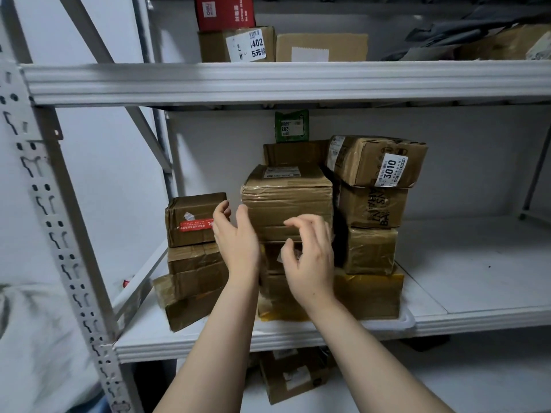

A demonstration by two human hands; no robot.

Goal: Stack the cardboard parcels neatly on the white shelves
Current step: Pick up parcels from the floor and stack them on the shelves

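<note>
Cardboard parcels (369, 248) stand in three stacks on the middle white shelf (268, 338), toward its left end. Nearest, two bare forearms rise from the lower edge.

Left grip (238, 242): hand upright, fingers pointing up, thumb apart, wide and holding nothing. It is in front of the gap between the left and centre stacks; whether it touches either cannot be told.

Right grip (310, 263): back of the hand toward the onlooker, fingers loosely curled, holding nothing, just before the centre stack.

Top centre parcel (286, 201): long axis left to right, taped face forward, label upward. Both hands largely hide the parcels beneath it.

Left stack: red-taped parcel (193, 219) on top; lowest parcel (185, 305) skewed, one corner forward.

Right stack: parcel labelled 3010 (375, 162) tilted on top; flat yellow-taped parcel (369, 293) at the base.

Farther back, a green packet (291, 126) stands upright. On the upper shelf (179, 81), a red box (225, 10) is cut off at the top edge.
</note>
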